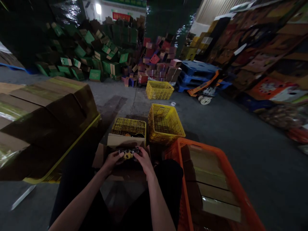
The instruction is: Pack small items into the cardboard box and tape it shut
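Both my hands meet over an open cardboard box (126,175) between my knees. My left hand (112,161) pinches the left end of a small dark, shiny object with a yellow middle (128,155), and my right hand (143,159) has fingers closed on its right end. Its exact kind is too small and dim to tell. The box's raised far flap (126,140) stands just beyond the fingers. The inside of the box is mostly in shadow.
Beyond the box are an upturned-looking yellow crate (130,125) and an open yellow crate (166,134). An orange crate (202,147) of cartons is at my right, stacked cartons (48,106) at my left. Farther off stand a pallet jack (204,86) and blue pallets (196,68).
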A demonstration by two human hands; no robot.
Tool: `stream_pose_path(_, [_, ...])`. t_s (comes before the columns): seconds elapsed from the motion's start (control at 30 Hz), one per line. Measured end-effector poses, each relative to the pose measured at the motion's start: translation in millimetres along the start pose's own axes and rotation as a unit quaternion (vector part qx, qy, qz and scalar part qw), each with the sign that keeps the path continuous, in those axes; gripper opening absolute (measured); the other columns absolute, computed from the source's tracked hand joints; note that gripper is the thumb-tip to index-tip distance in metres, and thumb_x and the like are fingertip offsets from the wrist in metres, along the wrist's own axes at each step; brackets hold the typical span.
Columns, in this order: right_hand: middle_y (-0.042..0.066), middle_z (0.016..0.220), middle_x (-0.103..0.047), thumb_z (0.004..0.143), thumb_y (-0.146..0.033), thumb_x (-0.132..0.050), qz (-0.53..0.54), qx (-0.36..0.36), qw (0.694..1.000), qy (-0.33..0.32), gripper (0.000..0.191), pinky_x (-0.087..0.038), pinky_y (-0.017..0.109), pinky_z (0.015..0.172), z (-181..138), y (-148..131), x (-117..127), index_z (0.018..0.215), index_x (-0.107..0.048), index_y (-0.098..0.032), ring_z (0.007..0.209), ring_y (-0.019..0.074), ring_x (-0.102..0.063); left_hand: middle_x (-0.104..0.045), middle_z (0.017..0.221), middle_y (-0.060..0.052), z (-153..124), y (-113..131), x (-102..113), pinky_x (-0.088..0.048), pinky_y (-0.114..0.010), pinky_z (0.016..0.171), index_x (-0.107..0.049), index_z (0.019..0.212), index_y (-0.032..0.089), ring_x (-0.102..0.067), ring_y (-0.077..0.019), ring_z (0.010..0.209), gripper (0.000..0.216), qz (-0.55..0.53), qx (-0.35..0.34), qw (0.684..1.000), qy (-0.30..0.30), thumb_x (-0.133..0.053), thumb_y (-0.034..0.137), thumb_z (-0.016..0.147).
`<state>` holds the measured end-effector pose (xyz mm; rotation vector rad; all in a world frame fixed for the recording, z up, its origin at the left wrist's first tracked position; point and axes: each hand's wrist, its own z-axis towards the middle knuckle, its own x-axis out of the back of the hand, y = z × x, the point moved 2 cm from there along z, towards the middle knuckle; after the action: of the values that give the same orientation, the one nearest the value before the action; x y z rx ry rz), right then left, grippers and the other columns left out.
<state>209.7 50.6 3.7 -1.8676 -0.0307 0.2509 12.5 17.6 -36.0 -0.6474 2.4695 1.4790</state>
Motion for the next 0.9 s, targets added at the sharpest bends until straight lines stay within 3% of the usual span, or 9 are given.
stream_pose_path(0.1, [0.003,0.115,-0.070,0.066,-0.039,-0.084,-0.070,0.043,0.997,-0.012,0.067,-0.051,0.034,0.088,-1.4,-4.5,-0.5,0.129,-0.063,-0.030,0.105,0.0235,-0.065,-0.075,0.093,-0.010,3.8,-3.1,2.7,-0.062,-0.029,0.069,-0.073,0.092,0.013,-0.073,-0.0197,0.076,0.042,0.014,-0.018,1.000,0.012,-0.093,0.036,0.062])
stream_pose_path(0.17, [0.003,0.114,-0.071,0.065,-0.038,-0.084,-0.137,0.068,0.988,-0.034,0.058,-0.048,0.034,0.092,-2.0,-6.1,-1.2,0.121,-0.070,-0.029,0.106,0.0247,-0.064,-0.075,0.089,-0.009,6.9,-4.8,4.9,-0.061,-0.028,0.064,-0.073,0.091,0.012,-0.072,-0.0193,0.071,0.042,0.030,-0.023,0.999,0.023,-0.092,0.037,0.062])
stream_pose_path(0.27, [0.005,0.097,-0.074,0.069,-0.042,-0.081,-0.196,0.054,0.979,-0.035,0.036,-0.049,0.034,0.081,0.4,-2.3,1.1,0.099,-0.077,-0.023,0.091,0.0256,-0.065,-0.075,0.087,-0.009,12.4,-6.1,9.2,-0.060,-0.028,0.063,-0.072,0.095,0.012,-0.072,-0.0191,0.070,0.039,0.053,-0.030,0.997,0.047,-0.086,0.040,0.071])
stream_pose_path(0.37, [0.003,0.085,-0.072,0.070,-0.040,-0.078,-0.228,0.066,0.971,0.033,0.029,-0.048,0.032,0.074,4.4,3.3,6.8,0.092,-0.074,-0.022,0.082,0.0237,-0.064,-0.075,0.092,-0.011,18.1,-7.7,13.2,-0.059,-0.029,0.067,-0.070,0.104,0.014,-0.074,-0.0201,0.077,0.037,0.091,-0.044,0.993,0.059,-0.078,0.040,0.079])
stream_pose_path(0.47, [0.002,0.087,-0.070,0.071,-0.027,-0.075,-0.325,0.110,0.936,0.081,0.025,-0.046,0.031,0.077,5.0,6.7,7.5,0.095,-0.071,-0.023,0.084,0.0227,-0.063,-0.075,0.094,-0.013,21.7,-12.3,15.2,-0.058,-0.031,0.070,-0.071,0.103,0.013,-0.074,-0.0236,0.083,0.035,0.152,-0.062,0.985,0.054,-0.077,0.037,0.078])
stream_pose_path(0.57, [0.007,0.100,-0.069,0.076,-0.015,-0.069,-0.464,0.119,0.873,0.092,0.033,-0.046,0.031,0.080,2.1,8.1,1.3,0.108,-0.071,-0.024,0.089,0.0237,-0.064,-0.076,0.100,-0.014,22.5,-18.1,13.8,-0.056,-0.035,0.083,-0.074,0.095,0.014,-0.072,-0.0285,0.097,0.029,0.226,-0.089,0.970,0.026,-0.079,0.030,0.071])
stream_pose_path(0.67, [0.013,0.109,-0.068,0.086,-0.012,-0.059,-0.571,0.097,0.813,0.066,0.030,-0.047,0.032,0.082,-0.6,8.4,-7.2,0.112,-0.072,-0.022,0.096,0.0256,-0.065,-0.075,0.106,-0.013,23.0,-21.7,9.7,-0.051,-0.037,0.095,-0.075,0.092,0.017,-0.067,-0.0304,0.108,0.024,0.314,-0.113,0.942,-0.017,-0.074,0.026,0.070])
stream_pose_path(0.77, [0.018,0.111,-0.068,0.091,-0.006,-0.046,-0.643,0.040,0.764,0.031,0.033,-0.048,0.032,0.085,-2.5,10.3,-11.4,0.106,-0.074,-0.015,0.102,0.0268,-0.066,-0.076,0.101,-0.011,27.7,-22.3,2.2,-0.049,-0.036,0.094,-0.074,0.089,0.017,-0.067,-0.0296,0.105,0.019,0.415,-0.113,0.900,-0.069,-0.065,0.021,0.073])
stream_pose_path(0.9, [0.023,0.112,-0.068,0.089,0.003,-0.042,-0.666,-0.008,0.746,0.007,0.036,-0.049,0.031,0.085,-5.9,13.7,-11.1,0.100,-0.074,-0.008,0.104,0.0273,-0.067,-0.074,0.097,-0.012,41.4,-22.1,-15.2,-0.045,-0.033,0.093,-0.069,0.084,0.016,-0.066,-0.0279,0.102,0.018,0.553,-0.110,0.816,-0.125,-0.056,0.009,0.074])
